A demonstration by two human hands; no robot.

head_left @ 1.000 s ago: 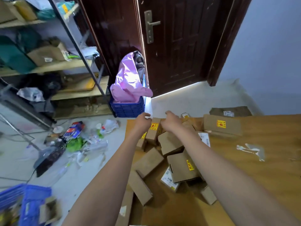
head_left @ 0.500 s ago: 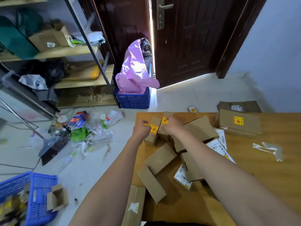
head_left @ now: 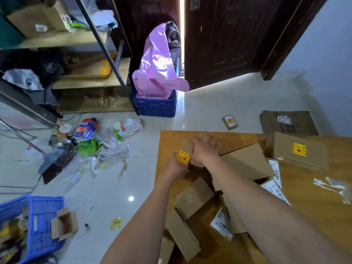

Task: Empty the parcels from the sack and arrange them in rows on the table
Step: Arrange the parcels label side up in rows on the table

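Several brown cardboard parcels lie jumbled on the wooden table (head_left: 314, 212). My left hand (head_left: 174, 164) grips a small parcel with a yellow sticker (head_left: 184, 156) near the table's far left corner. My right hand (head_left: 204, 149) lies flat with straight fingers on a second small parcel (head_left: 187, 146) right beside it. A larger box (head_left: 245, 164) sits just right of my right forearm. Another flat parcel with a yellow sticker (head_left: 299, 151) rests at the far right. Loose parcels (head_left: 192, 199) lie between my arms. No sack is in view.
A small parcel (head_left: 229, 121) and a brown flat packet (head_left: 287, 123) lie on the floor beyond the table. A blue crate with a pink bag (head_left: 155, 106) stands by the door. Rubbish and a broom (head_left: 55, 161) cover the floor left. Another blue crate (head_left: 38, 225) sits lower left.
Both hands have shifted the two small parcels toward the table's far left corner. My right hand went from gripping its parcel to lying flat on it. The camera tilted downward.
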